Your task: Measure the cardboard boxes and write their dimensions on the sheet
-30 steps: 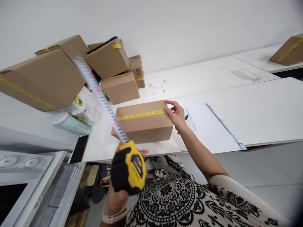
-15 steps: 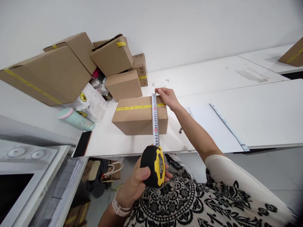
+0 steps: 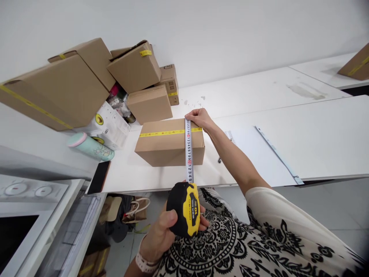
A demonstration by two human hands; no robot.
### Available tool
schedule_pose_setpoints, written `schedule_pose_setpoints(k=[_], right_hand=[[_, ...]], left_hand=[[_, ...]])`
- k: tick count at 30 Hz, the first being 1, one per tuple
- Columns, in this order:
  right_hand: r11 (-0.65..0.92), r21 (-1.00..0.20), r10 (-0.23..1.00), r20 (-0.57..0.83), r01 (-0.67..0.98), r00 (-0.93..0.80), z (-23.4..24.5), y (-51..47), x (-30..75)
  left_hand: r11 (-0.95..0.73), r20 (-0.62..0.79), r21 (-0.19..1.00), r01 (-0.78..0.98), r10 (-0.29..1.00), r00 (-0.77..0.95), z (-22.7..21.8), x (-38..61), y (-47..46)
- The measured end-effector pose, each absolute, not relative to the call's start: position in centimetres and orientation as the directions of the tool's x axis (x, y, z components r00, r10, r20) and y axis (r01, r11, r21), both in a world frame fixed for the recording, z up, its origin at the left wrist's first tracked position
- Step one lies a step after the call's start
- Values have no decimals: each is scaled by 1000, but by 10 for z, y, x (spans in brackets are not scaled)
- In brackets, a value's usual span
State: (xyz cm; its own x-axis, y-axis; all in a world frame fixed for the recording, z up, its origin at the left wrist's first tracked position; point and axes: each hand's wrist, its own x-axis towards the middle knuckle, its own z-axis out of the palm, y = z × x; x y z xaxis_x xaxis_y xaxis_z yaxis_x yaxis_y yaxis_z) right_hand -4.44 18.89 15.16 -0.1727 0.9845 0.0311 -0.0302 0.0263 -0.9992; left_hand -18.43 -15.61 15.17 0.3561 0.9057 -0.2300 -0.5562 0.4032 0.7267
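Observation:
A black and yellow tape measure (image 3: 184,211) rests in my left hand (image 3: 164,229), the fingers wrapped round its case in front of my body. Its pulled-out blade (image 3: 188,154) runs away from me over the top of a taped cardboard box (image 3: 161,144) near the table's front edge. At the box's far edge, my right hand (image 3: 200,117) pinches the blade's end between thumb and fingers. Yellow printed tape (image 3: 164,133) crosses the box lengthwise beneath the blade.
More cardboard boxes (image 3: 150,105) are stacked at the back left. A mint bottle (image 3: 92,147) lies beside a white carton (image 3: 112,125), with a dark phone-like slab (image 3: 98,177) at the table's corner. White paper (image 3: 248,154) lies right of my arm. A white appliance (image 3: 29,200) stands at lower left.
My right hand has come down slightly, bringing the blade's end onto the box's far edge. The tape measure's case has shifted a little towards me and turned its yellow face more into view.

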Motion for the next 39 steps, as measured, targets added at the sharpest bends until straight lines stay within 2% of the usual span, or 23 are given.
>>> schedule_pose_setpoints(k=[10, 22, 28, 39], right_hand=[[38, -999, 985, 42, -26, -165, 149, 189, -44], [68, -996, 981, 76, -51, -178, 146, 190, -47], [68, -996, 978, 77, -49, -193, 145, 187, -47], [69, -995, 972, 81, -65, -219, 147, 183, -46]], left_hand=[[425, -225, 734, -529, 888, 400, 162, -186, -145], [387, -233, 790, -476, 907, 352, 175, -191, -50], [373, -208, 806, -460, 905, 371, 168, -195, -51], [388, -251, 821, -420, 904, 345, 180, -184, -58]])
